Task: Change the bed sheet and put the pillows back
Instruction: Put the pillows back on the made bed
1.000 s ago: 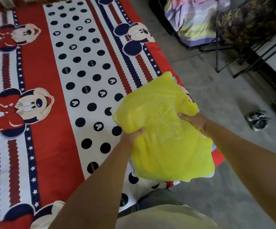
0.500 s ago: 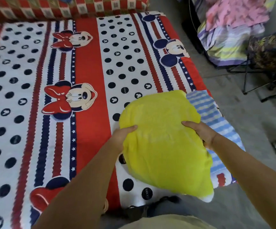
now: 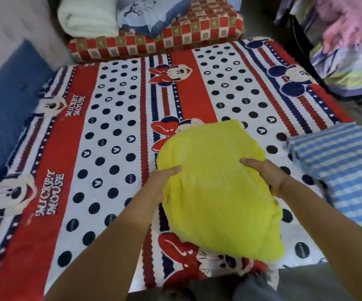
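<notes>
Pillow (image 3: 217, 196), plump, fuzzy yellow, sides gripped by left hand (image 3: 163, 183) and right hand (image 3: 266, 177), over printed bed sheet (image 3: 88, 148)

Bright even daylight, motion blur, wide-angle edge warping

Home bedroom, low mattress (image 3: 102, 135) under a cartoon mouse bed sheet (image 3: 195, 101), folded blankets (image 3: 88, 16) stacked at its head, laundry (image 3: 347, 40) piled alongside on the right
</notes>
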A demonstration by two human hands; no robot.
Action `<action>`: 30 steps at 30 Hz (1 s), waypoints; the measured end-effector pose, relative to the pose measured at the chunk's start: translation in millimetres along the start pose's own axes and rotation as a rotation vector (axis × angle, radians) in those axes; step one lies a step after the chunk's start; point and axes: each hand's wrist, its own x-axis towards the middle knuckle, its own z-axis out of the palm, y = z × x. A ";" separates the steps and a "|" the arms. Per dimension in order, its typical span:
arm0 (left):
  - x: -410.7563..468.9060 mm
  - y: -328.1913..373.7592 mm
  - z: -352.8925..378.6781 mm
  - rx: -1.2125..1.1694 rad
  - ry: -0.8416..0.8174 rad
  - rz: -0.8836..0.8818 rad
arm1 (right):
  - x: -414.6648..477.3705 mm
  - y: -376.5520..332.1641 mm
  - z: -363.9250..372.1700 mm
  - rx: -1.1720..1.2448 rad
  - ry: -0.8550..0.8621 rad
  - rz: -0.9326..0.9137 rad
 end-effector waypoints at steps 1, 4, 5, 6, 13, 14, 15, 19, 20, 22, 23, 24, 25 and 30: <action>-5.5 4.4 -22.2 0.005 0.010 0.003 | -2.6 4.3 22.0 0.004 -0.016 0.004; -19.6 15.0 -77.9 0.011 0.042 0.005 | -4.1 15.1 77.3 0.020 -0.044 0.024; -22.6 16.8 -88.3 0.020 0.047 0.003 | -4.3 17.9 87.5 0.025 -0.053 0.027; -25.9 19.6 -102.5 0.009 0.059 0.000 | -2.3 18.0 101.4 0.020 -0.077 0.031; -49.5 20.9 -198.0 -0.133 0.197 0.021 | 25.5 -11.0 201.3 -0.100 -0.245 0.023; -50.4 22.2 -211.7 -0.152 0.223 0.026 | 29.2 -15.1 216.4 -0.117 -0.265 0.019; -51.4 24.9 -224.9 -0.160 0.245 0.028 | 32.7 -17.8 230.8 -0.125 -0.281 0.014; -49.7 41.6 -276.1 -0.160 0.271 0.028 | 48.7 -29.1 286.4 -0.143 -0.326 -0.003; -47.6 48.3 -289.9 -0.168 0.274 0.034 | 51.9 -32.8 301.5 -0.144 -0.331 -0.014; -42.7 63.8 -318.8 -0.170 0.275 0.038 | 58.8 -40.3 333.3 -0.163 -0.343 -0.030; -38.7 72.6 -334.9 -0.165 0.267 0.041 | 63.2 -43.9 350.8 -0.166 -0.346 -0.033; -32.4 80.8 -353.0 -0.156 0.268 0.040 | 69.0 -46.7 368.5 -0.159 -0.341 -0.031; -26.4 89.1 -371.1 -0.142 0.261 0.044 | 74.5 -48.8 386.5 -0.146 -0.329 -0.033; 15.0 136.2 -469.0 -0.055 0.246 0.025 | 99.4 -57.2 482.3 -0.101 -0.253 -0.064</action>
